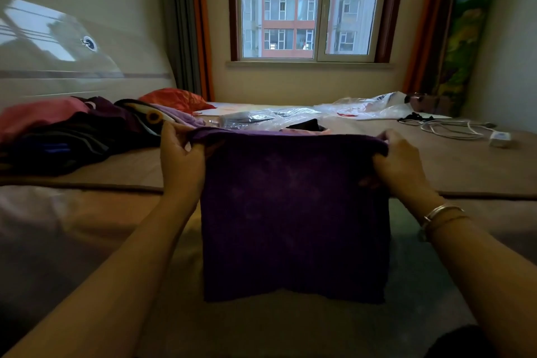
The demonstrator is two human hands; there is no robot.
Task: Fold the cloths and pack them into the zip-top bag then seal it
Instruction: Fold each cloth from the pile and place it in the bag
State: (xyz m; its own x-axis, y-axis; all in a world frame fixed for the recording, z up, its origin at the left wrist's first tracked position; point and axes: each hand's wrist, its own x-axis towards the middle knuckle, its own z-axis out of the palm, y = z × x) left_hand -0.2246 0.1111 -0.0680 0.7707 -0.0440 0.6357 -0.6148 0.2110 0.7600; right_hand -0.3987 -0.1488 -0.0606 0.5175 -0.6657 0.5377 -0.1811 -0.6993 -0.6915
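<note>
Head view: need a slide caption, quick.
Both hands, left and right, hold a purple cloth up by its top corners over the bed.

I hold a cloth (293, 212) up before me over the bed's (465, 166) near edge, my left hand (181, 154) at its left top corner, my right hand (399, 160) at the right. A clothes pile (72, 131) lies at the left edge, plastic bags (290, 118) behind the cloth, a cable (453, 128) toward the far right corner.
</note>
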